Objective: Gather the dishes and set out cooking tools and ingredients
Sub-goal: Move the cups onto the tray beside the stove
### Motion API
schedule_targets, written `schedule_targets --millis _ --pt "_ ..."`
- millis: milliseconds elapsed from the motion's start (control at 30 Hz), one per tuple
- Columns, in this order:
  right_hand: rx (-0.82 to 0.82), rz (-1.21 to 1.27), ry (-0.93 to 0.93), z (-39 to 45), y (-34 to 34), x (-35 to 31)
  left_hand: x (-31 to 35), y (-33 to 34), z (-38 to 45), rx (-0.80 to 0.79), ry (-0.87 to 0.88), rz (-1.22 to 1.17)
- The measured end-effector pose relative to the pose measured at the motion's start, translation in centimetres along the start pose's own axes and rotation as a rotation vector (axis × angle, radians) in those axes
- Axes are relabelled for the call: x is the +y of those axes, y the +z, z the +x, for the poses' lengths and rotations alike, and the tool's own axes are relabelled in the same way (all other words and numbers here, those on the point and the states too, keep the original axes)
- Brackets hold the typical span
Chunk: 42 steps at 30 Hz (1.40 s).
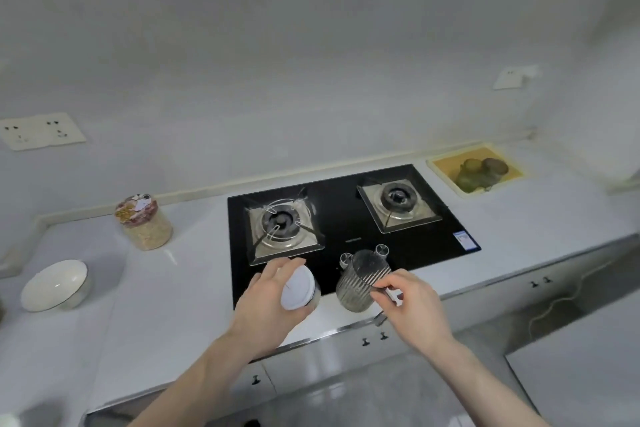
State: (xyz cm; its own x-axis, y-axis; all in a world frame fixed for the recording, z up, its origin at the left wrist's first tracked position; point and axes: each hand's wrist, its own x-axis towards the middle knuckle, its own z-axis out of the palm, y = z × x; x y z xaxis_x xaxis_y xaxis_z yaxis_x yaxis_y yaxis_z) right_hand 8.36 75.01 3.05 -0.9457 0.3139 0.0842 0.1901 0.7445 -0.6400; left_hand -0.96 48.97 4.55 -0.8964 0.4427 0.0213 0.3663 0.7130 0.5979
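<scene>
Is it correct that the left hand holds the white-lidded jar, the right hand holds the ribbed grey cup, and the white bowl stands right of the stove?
Not quite. The head view shows the white bowl on the counter left of the black glass gas stove, not right. The rest holds: the left hand grips the white-lidded jar, and the right hand holds the ribbed grey cup.

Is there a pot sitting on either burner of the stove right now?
No, both burners of the stove are bare, with only their metal supports showing.
</scene>
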Motion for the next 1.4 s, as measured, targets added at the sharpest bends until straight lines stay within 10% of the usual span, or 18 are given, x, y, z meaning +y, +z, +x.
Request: schedule_targets --millis 1000,1400 --pt "0.45 -0.1 0.301 13.0 -30.4 29.8 34.7 22.0 31.8 -0.258 0.409 -0.114" --pt "0.299 -0.11 0.272 25.6 -35.0 38.3 37.7 23.3 37.3 -0.127 0.308 -0.059"
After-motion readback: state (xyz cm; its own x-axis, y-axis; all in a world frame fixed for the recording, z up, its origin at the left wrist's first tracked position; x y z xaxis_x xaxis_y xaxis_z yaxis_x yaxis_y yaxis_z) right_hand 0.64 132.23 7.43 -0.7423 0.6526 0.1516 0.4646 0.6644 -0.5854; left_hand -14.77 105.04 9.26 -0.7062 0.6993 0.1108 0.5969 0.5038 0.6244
